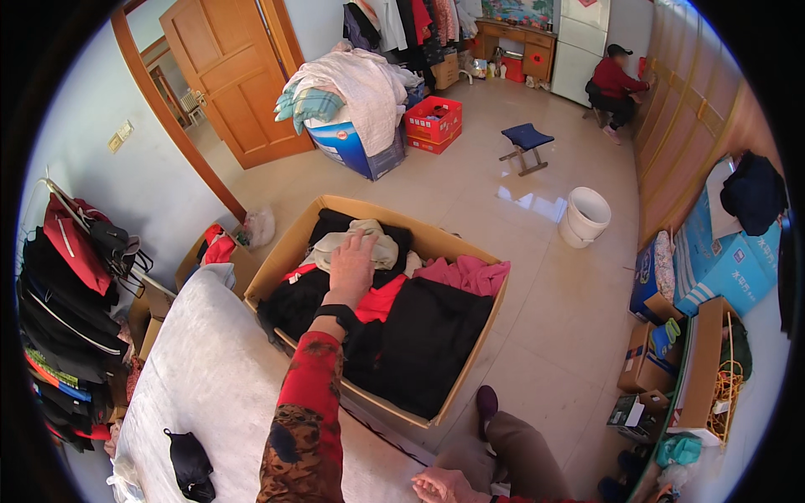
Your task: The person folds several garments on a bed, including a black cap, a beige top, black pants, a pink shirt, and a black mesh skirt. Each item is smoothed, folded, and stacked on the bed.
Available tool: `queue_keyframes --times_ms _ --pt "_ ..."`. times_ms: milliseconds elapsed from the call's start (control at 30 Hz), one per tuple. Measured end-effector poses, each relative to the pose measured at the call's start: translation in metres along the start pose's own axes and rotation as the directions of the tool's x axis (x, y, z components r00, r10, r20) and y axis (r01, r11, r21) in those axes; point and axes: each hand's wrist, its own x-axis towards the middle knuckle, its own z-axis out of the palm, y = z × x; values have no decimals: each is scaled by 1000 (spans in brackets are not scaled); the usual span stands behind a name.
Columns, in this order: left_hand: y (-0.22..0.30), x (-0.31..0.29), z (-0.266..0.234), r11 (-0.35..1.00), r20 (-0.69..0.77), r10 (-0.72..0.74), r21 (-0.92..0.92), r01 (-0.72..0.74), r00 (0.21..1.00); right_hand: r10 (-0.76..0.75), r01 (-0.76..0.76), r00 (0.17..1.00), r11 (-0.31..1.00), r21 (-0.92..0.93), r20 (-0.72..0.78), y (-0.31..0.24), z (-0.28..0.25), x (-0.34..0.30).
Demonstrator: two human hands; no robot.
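Observation:
My left hand (353, 258) lies palm down on a cream garment (376, 243) inside a large open cardboard box (468, 387). Its fingers are stretched out over the cloth. Around it in the box are black clothes (430, 335), a red piece (381, 298) and a pink garment (466, 274). Low in the view, by my leg, my right hand (444, 484) rests with its fingers curled in, and I see nothing in it.
A bed with a pale cover (218, 369) stands at the left, a black garment (190, 466) on it. Beyond the box are a white bucket (584, 216), a folding stool (527, 144) and a red crate (433, 121). A person (618, 88) crouches at the far right.

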Motion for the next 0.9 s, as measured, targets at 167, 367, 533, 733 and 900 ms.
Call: queue_keyframes --times_ms 167,367,533,733,900 --pt "11 14 18 989 269 -143 15 145 952 26 -26 1000 999 47 1 1 1 1" --pt "-13 -8 -9 841 93 -407 -349 413 909 -5 6 999 1000 31 -34 3 0 -1" --pt "-43 -45 -116 448 -52 -533 -864 229 845 24 -22 999 999 45 -30 5 4 -6" --pt "-23 -121 -256 26 117 -697 -982 188 707 75 -74 997 997 33 -28 12 12 -13" --pt "18 -203 -289 -252 358 -755 -932 262 549 191 -193 979 980 36 65 15 10 -10"
